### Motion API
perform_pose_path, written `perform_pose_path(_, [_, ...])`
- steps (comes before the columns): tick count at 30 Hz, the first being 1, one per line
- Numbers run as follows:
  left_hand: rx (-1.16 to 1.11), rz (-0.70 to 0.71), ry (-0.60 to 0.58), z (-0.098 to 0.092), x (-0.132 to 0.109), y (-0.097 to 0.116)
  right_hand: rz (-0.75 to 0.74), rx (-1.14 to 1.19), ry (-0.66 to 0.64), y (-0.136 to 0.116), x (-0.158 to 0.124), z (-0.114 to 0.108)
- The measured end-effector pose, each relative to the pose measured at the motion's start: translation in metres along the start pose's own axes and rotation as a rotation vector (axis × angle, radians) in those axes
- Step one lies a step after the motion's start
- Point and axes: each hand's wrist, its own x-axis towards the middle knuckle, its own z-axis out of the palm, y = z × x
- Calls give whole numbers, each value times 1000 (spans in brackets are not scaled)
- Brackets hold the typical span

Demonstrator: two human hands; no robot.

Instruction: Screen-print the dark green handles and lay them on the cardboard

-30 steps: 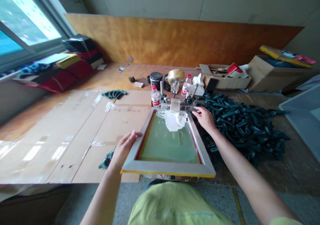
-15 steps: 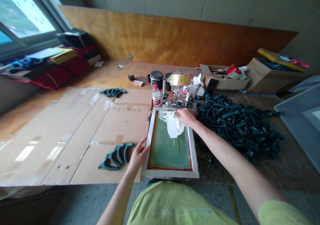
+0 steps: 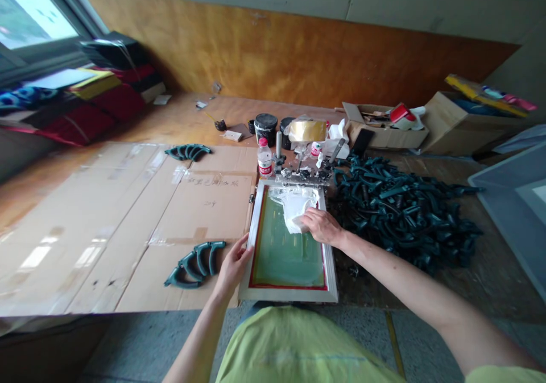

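Note:
A silk-screen frame (image 3: 331, 275) with a green mesh lies flat in front of me, its far end at a metal clamp (image 3: 298, 178). White ink (image 3: 294, 204) is smeared thickly over the far part of the mesh. My left hand (image 3: 234, 263) holds the frame's left edge, thumb toward the rim. Over the right half of the mesh, my right hand (image 3: 322, 225) is closed on a small squeegee (image 3: 302, 221) at the ink's near edge; the hand and ink hide most of it. Curved dark green plastic parts (image 3: 200, 263) lie left of my left hand.
Right of the frame is a large heap of dark green parts (image 3: 401, 212). Behind the frame stand a bottle (image 3: 264, 161), a black tub (image 3: 266, 128) and a tape roll (image 3: 307, 130). Flattened cardboard (image 3: 140, 224) covers the left side. A grey bin (image 3: 512, 201) stands far right.
My right hand has come down toward me from the frame's far end, to the near edge of the white ink. My left hand stays on the frame's left edge.

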Motion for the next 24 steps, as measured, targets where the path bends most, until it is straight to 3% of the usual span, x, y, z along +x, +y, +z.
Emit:
perform_pose_path(4, [-16, 14, 7, 1, -1, 1, -96, 75, -53, 7, -5, -19])
perform_pose_path(6, [-20, 16, 8, 1, -2, 2, -66, 95, -48, 13, 3, -22])
perform_pose_path(10, [-20, 3, 25, 2, -4, 4, 106, 28, 91, 9, 13, -5])
perform_pose_path(14, [-11, -2, 43, 2, -5, 6, 44, 39, 94, -5, -8, 10])
perform_pose_path(17, [-2, -7, 54, 2, -7, 9, 31, 101, 88, -1, -12, 1])
perform_pose_path(20, [-13, -5, 31, 2, -14, 21, 175, 150, 137, 14, 16, -16])
perform_pose_path(24, [-97, -5, 1, 1, -31, 57, 409, 113, 175, 40, 61, -41])
